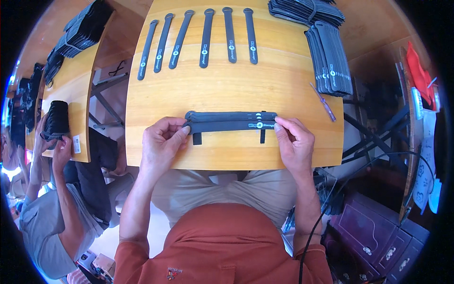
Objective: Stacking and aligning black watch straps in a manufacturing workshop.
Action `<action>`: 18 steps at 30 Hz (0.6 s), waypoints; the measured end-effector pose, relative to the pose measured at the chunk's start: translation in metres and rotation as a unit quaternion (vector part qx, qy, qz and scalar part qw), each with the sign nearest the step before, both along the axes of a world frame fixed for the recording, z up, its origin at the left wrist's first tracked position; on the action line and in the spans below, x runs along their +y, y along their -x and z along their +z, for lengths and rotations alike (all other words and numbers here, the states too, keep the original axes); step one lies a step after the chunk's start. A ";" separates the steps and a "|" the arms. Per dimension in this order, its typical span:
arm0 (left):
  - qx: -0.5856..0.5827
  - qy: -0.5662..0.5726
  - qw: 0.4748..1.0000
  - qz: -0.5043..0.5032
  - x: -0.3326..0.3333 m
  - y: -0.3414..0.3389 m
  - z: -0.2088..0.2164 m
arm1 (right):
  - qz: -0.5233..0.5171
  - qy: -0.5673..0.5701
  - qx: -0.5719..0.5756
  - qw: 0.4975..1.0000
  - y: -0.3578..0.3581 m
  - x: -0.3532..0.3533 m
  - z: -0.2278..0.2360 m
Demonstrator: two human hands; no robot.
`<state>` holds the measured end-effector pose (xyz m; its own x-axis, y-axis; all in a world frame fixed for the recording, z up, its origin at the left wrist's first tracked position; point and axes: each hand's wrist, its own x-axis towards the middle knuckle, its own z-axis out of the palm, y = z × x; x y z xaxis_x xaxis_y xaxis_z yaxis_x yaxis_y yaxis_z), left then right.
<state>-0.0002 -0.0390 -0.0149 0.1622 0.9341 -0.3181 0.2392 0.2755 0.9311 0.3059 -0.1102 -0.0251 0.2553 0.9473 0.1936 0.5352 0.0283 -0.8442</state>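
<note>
A small stack of dark grey straps (220,121) lies crosswise near the front edge of the table, its layers slightly fanned. My left hand (163,139) pinches the left end, with the thumb on the top strap. At the right end, beside a pale printed mark, my right hand (295,137) grips the straps between thumb and fingers. Two short black bands poke out beneath the stack: one black band (197,138) by my left hand, another black band (262,136) toward my right. How far they run under the straps is hidden.
Several single straps (206,38) lie in a spread row at the table's (227,90) far side. Bundled straps (329,59) sit at the far right, near a thin purple-handled tool (327,110). On the left, another person's hands (59,146) hold a dark bundle (57,118) at a separate table.
</note>
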 end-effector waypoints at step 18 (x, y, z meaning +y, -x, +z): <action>0.019 0.014 0.999 0.021 0.000 0.000 0.001 | -0.016 0.009 -0.001 1.000 0.004 0.001 -0.001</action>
